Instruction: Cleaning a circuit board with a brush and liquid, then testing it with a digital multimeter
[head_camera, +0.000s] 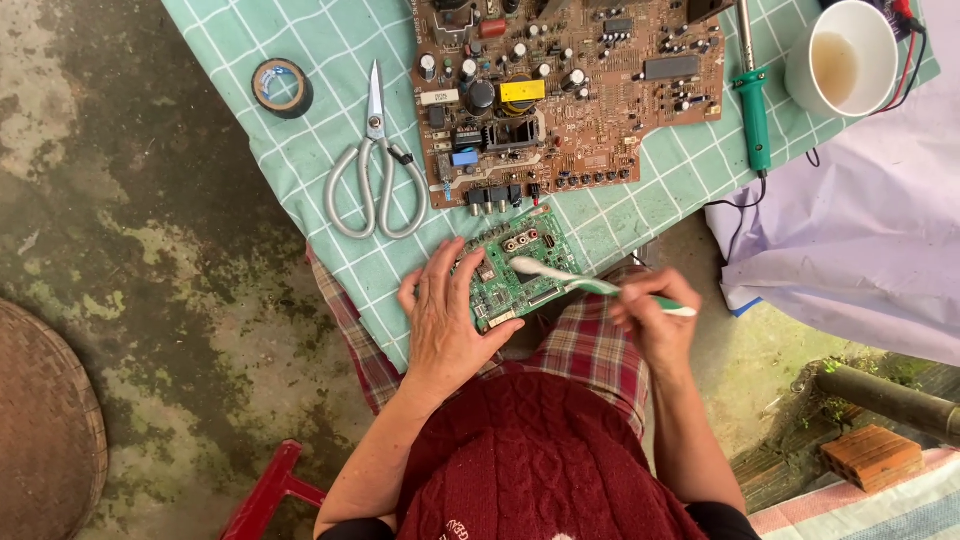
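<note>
— What is your left hand (446, 318) doing?

— It lies flat, fingers spread wide, pressing the left side of the small green circuit board (513, 270) at the near edge of the checked green cloth (330, 45), just over your lap.

— And your right hand (652, 318)?

— It is closed around the handle of a green and white toothbrush (580, 282), whose white head rests on the small board's top face.

— What sits nearby?

— A large brown circuit board (570, 90) lies just beyond, grey scissors (376, 165) to its left, a roll of tape (281, 87) further left, a green-handled soldering iron (752, 95) and a white cup (840, 58) to the right.
</note>
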